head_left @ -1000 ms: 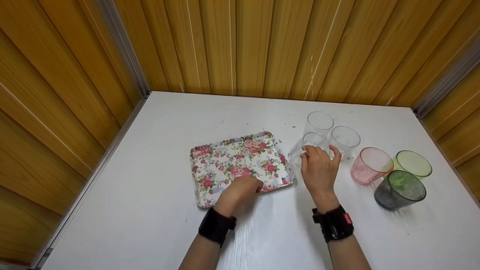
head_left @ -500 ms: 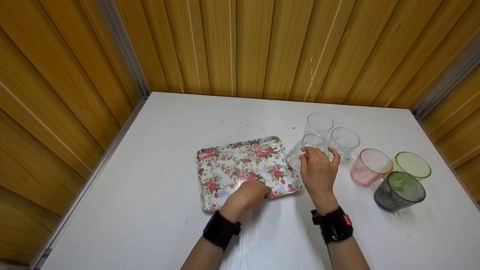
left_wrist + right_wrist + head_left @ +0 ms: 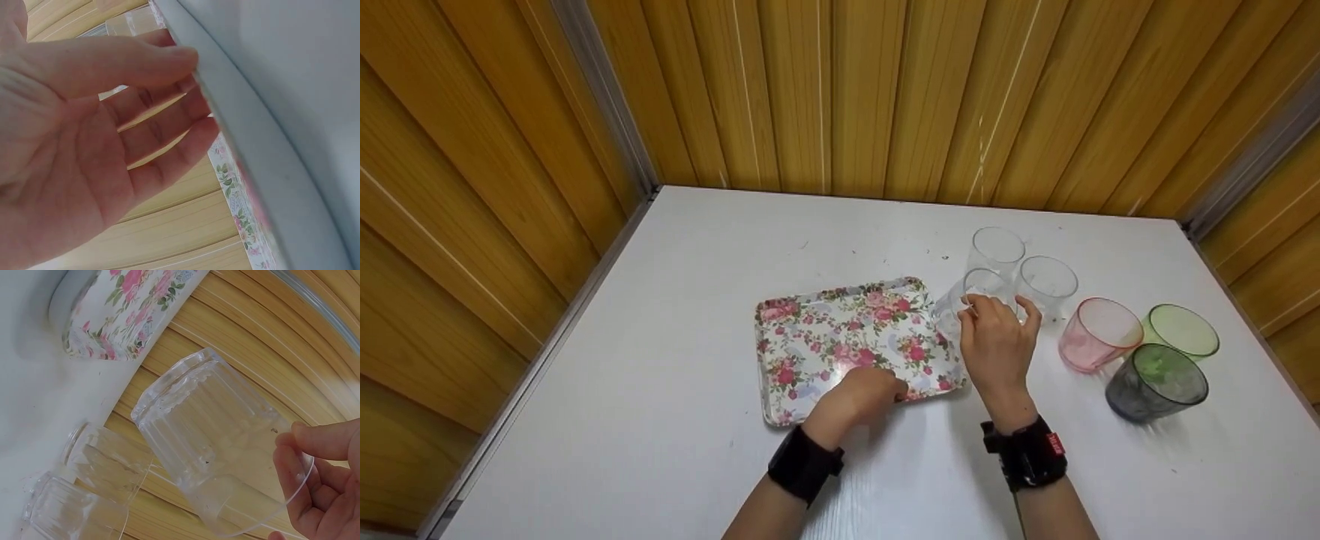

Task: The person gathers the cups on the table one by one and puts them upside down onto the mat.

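In the head view a white tray with pink roses lies on the table, turned slightly. My left hand pinches its near rim, right of the middle; in the left wrist view the thumb lies against the rim's outer side and the fingers curl over the inside. My right hand pinches a clear drinking glass at its rim, thumb on one side of the wall. The glass is raised off the table and tilted, its base pointing toward the tray's right edge.
Two more clear glasses, one at the back and one beside it, stand behind the right hand. Farther right are a pink glass, a green glass and a grey glass, close together. Wood-look panels rise behind the white table.
My left hand and the tray have moved a little right and toward me, bringing the tray's right edge close to the held glass. My right hand has stayed almost still, still gripping the glass.
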A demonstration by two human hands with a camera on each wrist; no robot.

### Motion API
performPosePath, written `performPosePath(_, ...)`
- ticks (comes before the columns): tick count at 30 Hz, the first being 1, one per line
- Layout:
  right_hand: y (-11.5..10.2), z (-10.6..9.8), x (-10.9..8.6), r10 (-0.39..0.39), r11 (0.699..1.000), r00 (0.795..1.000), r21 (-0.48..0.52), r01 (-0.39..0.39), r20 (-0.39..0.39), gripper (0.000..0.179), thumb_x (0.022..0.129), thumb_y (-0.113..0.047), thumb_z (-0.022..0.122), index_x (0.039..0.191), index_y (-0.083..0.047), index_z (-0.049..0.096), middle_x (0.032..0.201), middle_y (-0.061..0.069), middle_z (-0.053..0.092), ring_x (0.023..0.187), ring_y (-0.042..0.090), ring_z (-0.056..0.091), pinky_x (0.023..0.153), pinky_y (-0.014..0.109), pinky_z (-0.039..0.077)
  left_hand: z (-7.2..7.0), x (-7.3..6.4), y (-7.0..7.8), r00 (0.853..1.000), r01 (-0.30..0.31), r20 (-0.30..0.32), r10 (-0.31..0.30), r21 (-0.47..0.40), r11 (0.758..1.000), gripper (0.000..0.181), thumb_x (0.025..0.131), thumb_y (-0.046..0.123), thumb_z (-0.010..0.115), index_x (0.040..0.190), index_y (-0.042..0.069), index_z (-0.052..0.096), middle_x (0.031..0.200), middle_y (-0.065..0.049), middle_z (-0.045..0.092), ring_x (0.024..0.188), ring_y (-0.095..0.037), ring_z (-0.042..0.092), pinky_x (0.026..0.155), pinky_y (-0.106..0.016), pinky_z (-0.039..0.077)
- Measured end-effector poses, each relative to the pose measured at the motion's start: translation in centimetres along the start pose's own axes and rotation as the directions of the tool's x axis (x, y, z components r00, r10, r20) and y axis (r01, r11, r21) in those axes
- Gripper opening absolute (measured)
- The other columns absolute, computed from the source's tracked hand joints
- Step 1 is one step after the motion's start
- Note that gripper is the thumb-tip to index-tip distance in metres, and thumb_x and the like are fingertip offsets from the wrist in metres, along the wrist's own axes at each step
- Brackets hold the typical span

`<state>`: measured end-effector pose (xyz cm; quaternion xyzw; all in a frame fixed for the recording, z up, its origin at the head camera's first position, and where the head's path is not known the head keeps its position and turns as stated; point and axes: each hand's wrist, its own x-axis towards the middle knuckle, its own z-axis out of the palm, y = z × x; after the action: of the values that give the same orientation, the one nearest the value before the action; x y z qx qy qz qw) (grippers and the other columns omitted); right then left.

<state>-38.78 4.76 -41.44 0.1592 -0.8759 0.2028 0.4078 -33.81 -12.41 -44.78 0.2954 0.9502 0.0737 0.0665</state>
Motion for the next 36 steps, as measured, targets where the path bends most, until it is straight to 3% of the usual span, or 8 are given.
performPosePath(5,0.3,1.4,1.1,-0.039,0.998,0.999,0.041,0.039,0.007,0.017,0.071,-0.005,0.074,0.087,-0.002,0.068,0.073,0.013,0.066,0.065,0.027,0.062,0.094,0.05,0.032,-0.5,0.2,0.0,0.998,0.046,0.044,-0.044,-0.054,0.997,0.013,0.084,0.003,0.055,0.081,0.014,0.062,0.07,0.005,0.049,0.061,-0.007,0.04,0.052,-0.016,0.03)
performPosePath(14,0.1,3.9,2.5,-0.11,0.982,0.994,0.153,0.108,0.002,0.016,0.071,-0.005,0.073,0.086,-0.001,0.067,0.073,0.013,0.066,0.066,0.028,0.062,0.094,0.05,0.031,-0.3,0.6,-0.3,0.991,0.103,0.088,-0.097,-0.069,0.992,0.016,0.084,0.002,0.057,0.087,0.016,0.064,0.079,0.006,0.06,0.068,-0.007,0.052,0.057,-0.014,0.039)
performPosePath(19,-0.2,5.2,3.1,-0.153,0.969,0.988,0.195,0.149,0.005,0.017,0.072,-0.005,0.073,0.087,-0.001,0.067,0.075,0.013,0.067,0.068,0.027,0.062,0.094,0.049,0.031,0.0,1.0,0.2,0.987,0.135,0.094,-0.13,-0.04,0.99,0.016,0.082,0.0,0.057,0.075,0.014,0.055,0.065,0.005,0.046,0.06,-0.007,0.043,0.05,-0.016,0.032)
performPosePath(22,-0.4,5.8,3.5,-0.177,0.961,0.984,0.215,0.172,0.001,0.017,0.072,-0.005,0.073,0.087,-0.001,0.067,0.075,0.012,0.067,0.068,0.027,0.062,0.094,0.049,0.032,0.3,1.4,0.4,0.984,0.147,0.111,-0.139,-0.069,0.987,0.019,0.084,0.002,0.056,0.07,0.013,0.048,0.063,0.004,0.039,0.058,-0.009,0.039,0.049,-0.017,0.029)
performPosePath(30,-0.9,6.2,4.1,-0.187,0.945,0.982,0.274,0.177,0.008,0.016,0.072,-0.005,0.073,0.087,-0.001,0.067,0.075,0.013,0.067,0.066,0.026,0.062,0.094,0.05,0.032,0.3,1.9,0.6,0.973,0.204,0.147,-0.178,-0.185,0.961,0.008,0.084,0.005,0.059,0.081,0.012,0.059,0.072,0.004,0.054,0.065,-0.008,0.048,0.056,-0.016,0.038)
performPosePath(33,-1.2,6.3,4.4,-0.178,0.934,0.984,0.321,0.16,0.027,0.016,0.073,-0.004,0.073,0.087,-0.001,0.067,0.073,0.013,0.067,0.065,0.026,0.063,0.094,0.05,0.032,0.3,1.9,-0.4,0.974,0.217,0.122,-0.191,-0.251,0.943,0.008,0.083,0.008,0.062,0.089,0.012,0.064,0.081,0.003,0.062,0.068,-0.008,0.054,0.059,-0.015,0.042)
performPosePath(35,-1.3,6.3,4.5,-0.169,0.922,0.985,0.361,0.144,0.04,0.017,0.073,-0.004,0.073,0.088,-0.001,0.067,0.073,0.013,0.067,0.063,0.025,0.063,0.095,0.049,0.032,0.2,1.9,-1.4,0.969,0.246,0.064,-0.238,-0.312,0.918,0.012,0.082,0.012,0.063,0.094,0.011,0.066,0.085,0.002,0.064,0.069,-0.008,0.056,0.061,-0.016,0.044)
performPosePath(36,-1.4,6.3,4.6,-0.169,0.917,0.984,0.374,0.139,0.048,0.017,0.073,-0.004,0.073,0.088,-0.002,0.067,0.073,0.012,0.067,0.063,0.025,0.063,0.094,0.049,0.032,0.2,1.8,-2.0,0.96,0.269,0.019,-0.281,-0.35,0.897,0.015,0.083,0.016,0.063,0.096,0.01,0.065,0.085,0.0,0.065,0.069,-0.009,0.057,0.061,-0.016,0.044)
